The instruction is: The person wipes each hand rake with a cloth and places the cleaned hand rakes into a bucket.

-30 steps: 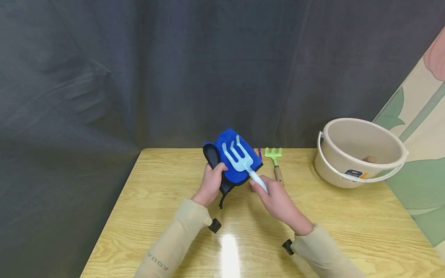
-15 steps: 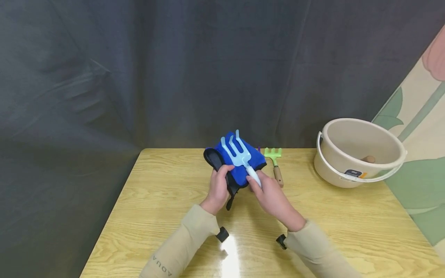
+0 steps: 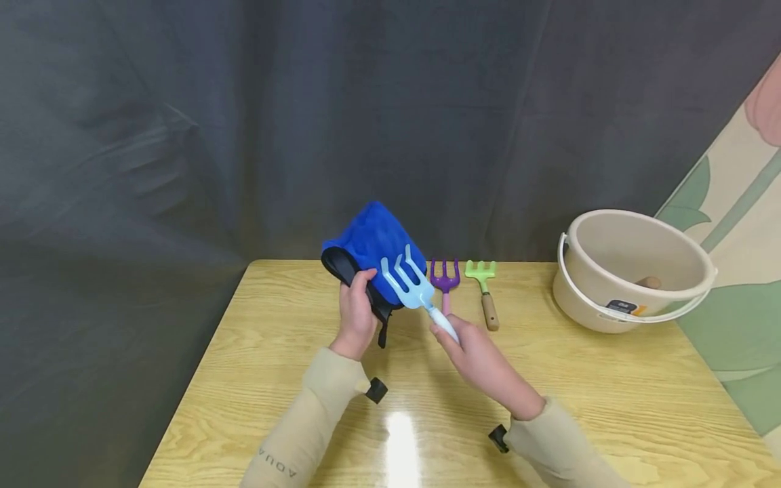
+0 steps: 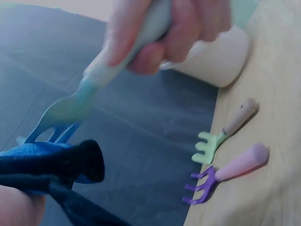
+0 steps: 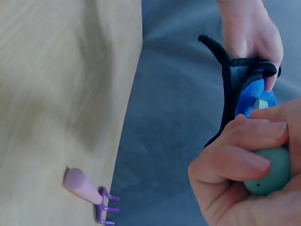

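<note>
My left hand (image 3: 356, 312) grips a blue plush cloth with black edging (image 3: 378, 237) by its black edge, thumb on the near side. A black strap (image 3: 383, 333) dangles below the hand. My right hand (image 3: 478, 349) holds a light blue hand fork (image 3: 410, 288) by its pale handle. The fork's three tines overlap the cloth's right side in the head view. In the left wrist view, the tines (image 4: 51, 129) come right at the cloth's blue surface. The right wrist view shows the rounded handle end (image 5: 270, 172) inside my curled fingers.
A purple hand fork with a pink handle (image 3: 445, 281) lies on the table (image 3: 274, 393) behind my right hand. Beside it is a green rake with a wooden handle (image 3: 488, 301). A beige bucket (image 3: 601, 298) at the right has a wooden piece (image 3: 649, 281) inside. A dark curtain (image 3: 390, 122) hangs behind.
My left hand has shifted left and up with the cloth, which now spreads taller. The purple fork has come into view from behind it. The light blue fork has dipped slightly.
</note>
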Tool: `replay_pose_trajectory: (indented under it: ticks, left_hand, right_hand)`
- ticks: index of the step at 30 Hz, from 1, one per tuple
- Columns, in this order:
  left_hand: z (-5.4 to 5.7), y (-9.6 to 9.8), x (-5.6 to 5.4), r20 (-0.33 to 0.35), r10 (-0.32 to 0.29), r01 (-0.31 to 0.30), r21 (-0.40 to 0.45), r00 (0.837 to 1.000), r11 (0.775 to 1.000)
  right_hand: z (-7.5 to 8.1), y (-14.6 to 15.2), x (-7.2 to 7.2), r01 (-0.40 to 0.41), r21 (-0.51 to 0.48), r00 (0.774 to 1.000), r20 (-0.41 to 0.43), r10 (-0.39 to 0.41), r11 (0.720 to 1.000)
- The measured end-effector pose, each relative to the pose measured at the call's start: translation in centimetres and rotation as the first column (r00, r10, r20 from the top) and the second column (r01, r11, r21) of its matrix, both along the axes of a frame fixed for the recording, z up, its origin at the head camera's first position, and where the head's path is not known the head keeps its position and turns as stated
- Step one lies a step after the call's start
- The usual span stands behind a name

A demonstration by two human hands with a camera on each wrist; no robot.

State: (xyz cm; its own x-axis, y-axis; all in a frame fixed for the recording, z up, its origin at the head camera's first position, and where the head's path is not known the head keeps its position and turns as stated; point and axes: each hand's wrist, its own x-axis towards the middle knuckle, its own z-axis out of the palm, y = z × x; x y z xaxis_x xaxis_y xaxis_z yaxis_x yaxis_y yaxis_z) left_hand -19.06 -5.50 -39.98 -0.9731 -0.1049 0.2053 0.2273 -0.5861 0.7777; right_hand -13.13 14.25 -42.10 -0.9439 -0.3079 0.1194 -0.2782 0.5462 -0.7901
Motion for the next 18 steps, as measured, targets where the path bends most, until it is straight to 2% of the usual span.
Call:
replay_pose_trajectory:
  ticks: [5, 8, 14, 18]
  left_hand:
    - [0.4, -1.0, -0.5, -0.031, 0.015, -0.015, 0.011, 0.999, 1.0]
    - [0.6, -0.9, -0.3, -0.009, -0.011, 0.011, -0.038, 1.0, 0.999]
    - [0.1, -0.2, 0.0, 0.022, -0.087, 0.089, -0.104, 0.996, 0.991]
    - [0.0, -0.3, 0.0, 0.032, -0.087, 0.09, -0.139, 0.996, 0.986]
  right_hand:
    - [-0.5, 0.0, 0.4, -0.008, 0.0, 0.999, 0.033, 0.008, 1.0]
    - [-0.5, 0.1, 0.4, -0.01, 0.006, 1.0, 0.025, 0.01, 1.0]
    - [0.5, 0.6, -0.2, -0.024, 0.035, 1.0, -0.018, 0.025, 0.999]
    - [0.7, 0.9, -0.3, -0.03, 0.038, 0.999, -0.021, 0.031, 0.999]
